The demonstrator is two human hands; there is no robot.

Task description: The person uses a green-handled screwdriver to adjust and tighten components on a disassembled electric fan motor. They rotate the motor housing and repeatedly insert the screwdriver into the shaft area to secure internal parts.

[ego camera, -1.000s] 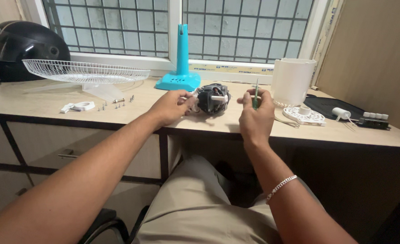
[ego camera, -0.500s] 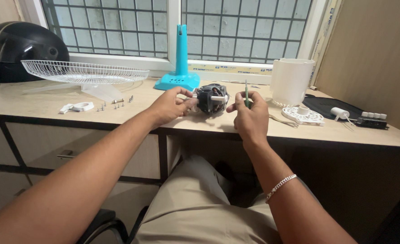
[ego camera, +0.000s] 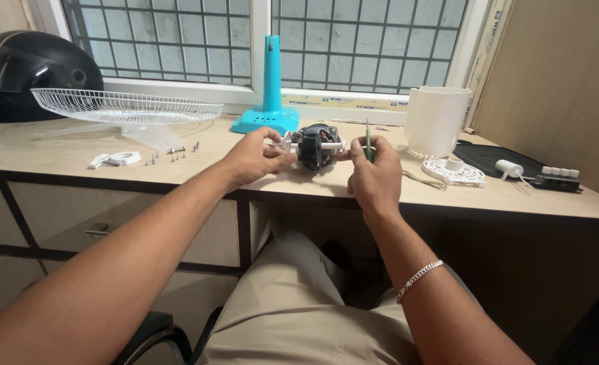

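Since the earlier frame, the right hand (ego camera: 375, 174) has closed in with its green screwdriver (ego camera: 367, 140), tip upright just right of the fan motor (ego camera: 316, 146). Left hand (ego camera: 253, 157) pinches the motor's white shaft end; its axis runs left-right between both hands on the worktop (ego camera: 56, 152). Outward lie loose screws (ego camera: 174, 157), a wire fan guard (ego camera: 125, 106), a blue stand (ego camera: 267, 111) and a white housing (ego camera: 437, 118), contents unseen.

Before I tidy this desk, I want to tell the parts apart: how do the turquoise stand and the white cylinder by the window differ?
The turquoise stand is a slim post rising from a flat, wedge-shaped base; the white cylinder is broad and drum-like. The stand reaches higher up the window than the cylinder. The stand sits behind the left hand, the cylinder farther right. Both stand upright on the desk.
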